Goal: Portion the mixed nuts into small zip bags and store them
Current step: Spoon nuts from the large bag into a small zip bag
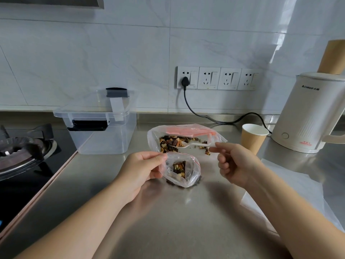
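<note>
The left hand (139, 170) pinches the near rim of the small zip bag (182, 171), holding its mouth open above the tabletop (168, 221); the bag sits part-filled with mixed nuts (179, 168) and leans a little on its base. The right hand (236, 163) has its grip pressed together on the handle of a white plastic spoon (188, 144), whose bowl lies among the nuts in the large bag (186, 137) just behind.

The main risk, as I judge it, is spillage on the crossing between the 2 bags (a shallow spoon carries little margin). A tilt of the wrist would roll nuts onto the tabletop. The small bag's mouth is held on 1 side only, so the far lip could sag shut and the load would land on it. Thin film also slips: if the pinch loosens, the bag may topple and empty. The lidded clear storage box (100, 128) stands well apart to the left, so storing is not yet begun.
</note>
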